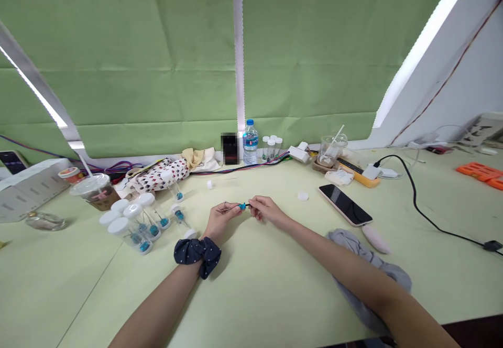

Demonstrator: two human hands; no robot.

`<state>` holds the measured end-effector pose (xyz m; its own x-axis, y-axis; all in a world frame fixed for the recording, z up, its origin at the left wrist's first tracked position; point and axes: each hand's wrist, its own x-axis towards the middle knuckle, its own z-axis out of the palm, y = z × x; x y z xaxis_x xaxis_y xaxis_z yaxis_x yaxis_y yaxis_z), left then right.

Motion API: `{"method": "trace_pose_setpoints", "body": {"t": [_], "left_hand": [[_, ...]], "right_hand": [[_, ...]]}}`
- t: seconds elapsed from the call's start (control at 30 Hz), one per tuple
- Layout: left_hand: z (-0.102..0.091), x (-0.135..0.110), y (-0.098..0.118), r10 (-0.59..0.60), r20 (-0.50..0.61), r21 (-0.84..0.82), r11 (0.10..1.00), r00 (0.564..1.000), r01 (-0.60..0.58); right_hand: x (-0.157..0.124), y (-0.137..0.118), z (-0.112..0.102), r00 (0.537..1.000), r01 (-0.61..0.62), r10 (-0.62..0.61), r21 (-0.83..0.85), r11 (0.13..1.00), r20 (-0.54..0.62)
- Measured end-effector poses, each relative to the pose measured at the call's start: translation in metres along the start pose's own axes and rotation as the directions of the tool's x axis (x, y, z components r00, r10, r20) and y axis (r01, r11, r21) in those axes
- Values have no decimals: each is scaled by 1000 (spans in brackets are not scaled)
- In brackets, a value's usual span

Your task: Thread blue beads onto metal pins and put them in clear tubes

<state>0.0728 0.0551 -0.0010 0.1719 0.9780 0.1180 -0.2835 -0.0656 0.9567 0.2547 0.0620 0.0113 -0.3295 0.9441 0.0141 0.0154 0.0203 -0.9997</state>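
Above the middle of the table, my left hand (pixel 220 219) pinches a small blue part (pixel 242 206) between thumb and finger. Thin strands run back from that part across my left fingers. My right hand (pixel 268 210) is closed at the part's right side, its fingertips on a short dark piece that meets the blue part; its exact kind is too small to tell. Left of my hands, a transparent tube (pixel 181 217) with a blue piece inside lies on its side. Several upright white-capped tubes (pixel 120 227) holding blue pieces stand farther left.
A phone (pixel 346 205) and a grey cloth (pixel 373 264) lie to the right. At the back stand a water bottle (pixel 250 143) and a plastic cup (pixel 328 151). A drink cup (pixel 96 191) is at left. A loose white cap (pixel 303 196) and a black cable (pixel 416 201) lie rightward.
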Motion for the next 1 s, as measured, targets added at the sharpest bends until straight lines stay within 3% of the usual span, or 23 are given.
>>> {"method": "trace_pose_setpoints", "body": {"t": [0.33,0.47,0.6,0.77,0.87,1.0], "left_hand": [[2,-1,2,-15,41,21,1000,999,14],[-1,1,-1,-6,0,5,1000,1000,6],[-3,2,-1,-17,-50,1,1000,999,17],[-1,0,2,15,-1,106,994,1000,-15],[-1,1,2,37,-11,104,994,999,-35],[-2,3,0,41,-57,75,997,998,-36]], "right_hand": [[4,6,-2,992,-121,123,-69,990,20],[2,0,-1,1000,-1,1,51,999,4],[1,1,-4,992,126,-127,25,992,21],[4,8,-6,1000,21,-19,-99,995,23],[3,4,-6,998,-58,60,-89,994,20],[-2,-4,-6,998,45,-44,-22,999,33]]}}
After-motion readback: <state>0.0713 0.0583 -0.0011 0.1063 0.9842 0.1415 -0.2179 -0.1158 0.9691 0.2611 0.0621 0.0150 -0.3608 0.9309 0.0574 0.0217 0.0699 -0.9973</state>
